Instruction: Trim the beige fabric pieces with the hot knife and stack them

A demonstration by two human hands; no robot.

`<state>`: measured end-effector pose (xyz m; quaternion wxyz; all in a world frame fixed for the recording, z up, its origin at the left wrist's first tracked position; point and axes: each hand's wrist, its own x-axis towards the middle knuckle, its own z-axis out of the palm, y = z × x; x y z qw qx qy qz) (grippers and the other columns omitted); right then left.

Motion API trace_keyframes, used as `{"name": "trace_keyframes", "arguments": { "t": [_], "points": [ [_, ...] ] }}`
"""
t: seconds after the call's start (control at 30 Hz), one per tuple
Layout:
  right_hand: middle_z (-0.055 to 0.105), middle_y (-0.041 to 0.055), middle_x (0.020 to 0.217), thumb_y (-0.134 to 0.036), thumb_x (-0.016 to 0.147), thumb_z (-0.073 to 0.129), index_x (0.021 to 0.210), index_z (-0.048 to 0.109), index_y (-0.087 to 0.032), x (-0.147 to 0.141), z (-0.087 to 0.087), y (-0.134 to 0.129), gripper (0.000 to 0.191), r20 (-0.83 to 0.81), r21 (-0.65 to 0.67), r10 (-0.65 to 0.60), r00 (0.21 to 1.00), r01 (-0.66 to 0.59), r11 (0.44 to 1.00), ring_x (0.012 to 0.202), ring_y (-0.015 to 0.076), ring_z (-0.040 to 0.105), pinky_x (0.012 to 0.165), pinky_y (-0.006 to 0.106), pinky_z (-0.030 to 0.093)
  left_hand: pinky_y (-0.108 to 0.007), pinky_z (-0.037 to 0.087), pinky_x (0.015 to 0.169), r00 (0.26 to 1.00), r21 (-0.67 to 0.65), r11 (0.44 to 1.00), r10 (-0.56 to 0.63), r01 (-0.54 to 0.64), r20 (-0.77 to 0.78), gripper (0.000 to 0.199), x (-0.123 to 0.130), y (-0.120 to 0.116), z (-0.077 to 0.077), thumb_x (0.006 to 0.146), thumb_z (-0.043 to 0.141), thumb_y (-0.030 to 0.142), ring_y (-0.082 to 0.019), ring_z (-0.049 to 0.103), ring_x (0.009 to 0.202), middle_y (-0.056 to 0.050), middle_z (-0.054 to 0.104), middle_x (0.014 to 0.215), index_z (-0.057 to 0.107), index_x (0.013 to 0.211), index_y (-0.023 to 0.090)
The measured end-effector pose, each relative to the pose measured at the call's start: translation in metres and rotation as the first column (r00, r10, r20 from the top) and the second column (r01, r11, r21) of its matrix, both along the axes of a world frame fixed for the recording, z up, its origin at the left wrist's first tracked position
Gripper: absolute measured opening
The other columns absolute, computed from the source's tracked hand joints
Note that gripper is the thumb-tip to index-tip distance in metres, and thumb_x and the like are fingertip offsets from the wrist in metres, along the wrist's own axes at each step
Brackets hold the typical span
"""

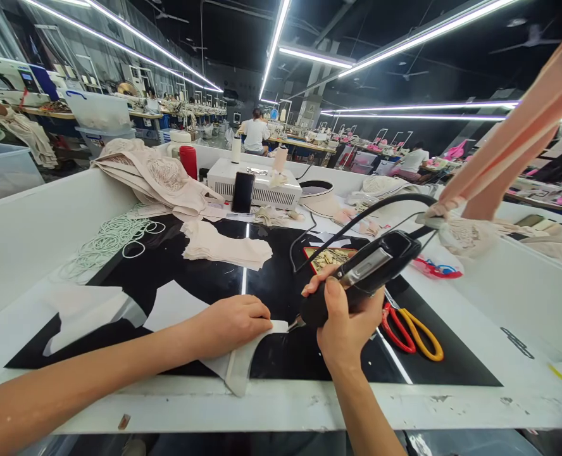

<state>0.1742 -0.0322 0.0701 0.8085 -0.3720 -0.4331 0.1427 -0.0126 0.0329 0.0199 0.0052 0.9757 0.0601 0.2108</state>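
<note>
Slanting down to the left over the glossy black sheet [285,364], the black handheld tool [373,269] has its long axis running from a thick upper end, at the upper right, to a narrow metal tip [297,323] at the end of the pale cloth [174,307]. The right hand [350,320] is wrapped around the tool from below, thumb on the near side, with the tip out to the left of the fingers. The left hand [236,322] lies on the cloth just left of the tip, fingers close together and curled down – whether the thumb pinches beneath, I cannot tell.

On the sheet's right part lie scissors [411,332] with red and yellow handles; towards its far edge are a red-rimmed tray [305,253] and a stack of beige pieces [224,250]. Green cord loops [112,240] spread over its far left side. Beyond the sheet stand a phone [243,192] and a vented white box [262,183], while a black cable [357,218] and peach cloth strips [523,120] rise to its right.

The white table [309,408] borders the sheet – and far past it, under strip lights [276,44], a person in a white top [256,134] sits among sewing stations.
</note>
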Motion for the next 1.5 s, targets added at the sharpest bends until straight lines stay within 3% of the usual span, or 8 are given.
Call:
{"name": "trace_keyframes", "arguments": {
  "t": [0.13, 0.33, 0.63, 1.07, 1.23, 1.5],
  "points": [
    [0.070, -0.0027, 0.082, -0.026, 0.085, 0.082, 0.114, 0.061, -0.025, 0.000, 0.001, -0.001, 0.036, -0.021, -0.001, -0.001, 1.000, 0.001, 1.000, 0.057, 0.0151, 0.064, 0.054, 0.032, 0.057, -0.033, 0.057, 0.092, 0.999, 0.050, 0.998, 0.033, -0.033, -0.005, 0.015, -0.012, -0.004, -0.002, 0.100, 0.059, 0.005, -0.020, 0.065, 0.094, -0.006, 0.071, 0.103, 0.069, 0.107, 0.014],
    [0.070, -0.0025, 0.081, -0.030, 0.084, 0.082, 0.103, 0.062, -0.025, 0.000, 0.002, -0.004, 0.028, -0.003, -0.028, -0.030, 1.000, 0.030, 0.999, 0.057, 0.0153, 0.064, 0.056, 0.034, 0.057, -0.032, 0.058, 0.090, 0.995, -0.028, 0.995, 0.097, -0.097, 0.031, 0.020, -0.024, -0.009, -0.008, 0.096, 0.065, 0.004, -0.020, 0.066, 0.096, -0.007, 0.069, 0.108, 0.069, 0.112, 0.014],
    [0.069, -0.0050, 0.078, -0.027, 0.081, 0.081, 0.112, 0.062, -0.024, -0.009, 0.016, 0.005, 0.037, -0.077, 0.016, -0.001, 0.997, 0.002, 1.000, 0.053, 0.0132, 0.062, 0.049, 0.029, 0.058, -0.032, 0.058, 0.089, 0.987, -0.028, 0.994, 0.104, -0.101, 0.123, 0.020, -0.022, -0.014, -0.013, 0.096, 0.060, 0.000, -0.020, 0.066, 0.096, -0.007, 0.071, 0.103, 0.068, 0.108, 0.014],
    [0.068, -0.0065, 0.076, -0.026, 0.082, 0.079, 0.116, 0.059, -0.025, -0.024, 0.009, 0.016, 0.040, -0.075, 0.006, 0.074, 0.994, -0.074, 0.997, 0.053, 0.0124, 0.062, 0.051, 0.029, 0.058, -0.030, 0.056, 0.088, 0.987, -0.032, 0.994, 0.109, -0.106, 0.121, 0.018, -0.021, -0.016, -0.015, 0.095, 0.062, -0.002, -0.019, 0.065, 0.094, -0.006, 0.071, 0.102, 0.067, 0.102, 0.014],
    [0.069, -0.0057, 0.077, -0.025, 0.084, 0.078, 0.105, 0.057, -0.024, -0.023, 0.011, 0.016, 0.030, -0.038, 0.009, 0.054, 0.998, -0.053, 0.999, 0.054, 0.0125, 0.063, 0.051, 0.028, 0.058, -0.031, 0.057, 0.089, 0.987, -0.037, 0.994, 0.106, -0.103, 0.120, 0.018, -0.021, -0.016, -0.013, 0.098, 0.058, 0.000, -0.020, 0.065, 0.094, -0.006, 0.071, 0.102, 0.068, 0.102, 0.014],
    [0.068, -0.0061, 0.077, -0.027, 0.082, 0.079, 0.115, 0.058, -0.024, -0.010, 0.011, 0.011, 0.039, -0.072, -0.006, -0.001, 0.997, 0.001, 1.000, 0.054, 0.0123, 0.060, 0.051, 0.030, 0.058, -0.031, 0.058, 0.091, 0.987, -0.060, 0.994, 0.100, -0.093, 0.129, 0.019, -0.021, -0.016, -0.012, 0.095, 0.061, -0.002, -0.020, 0.065, 0.098, -0.007, 0.071, 0.104, 0.068, 0.103, 0.013]
  ]
}}
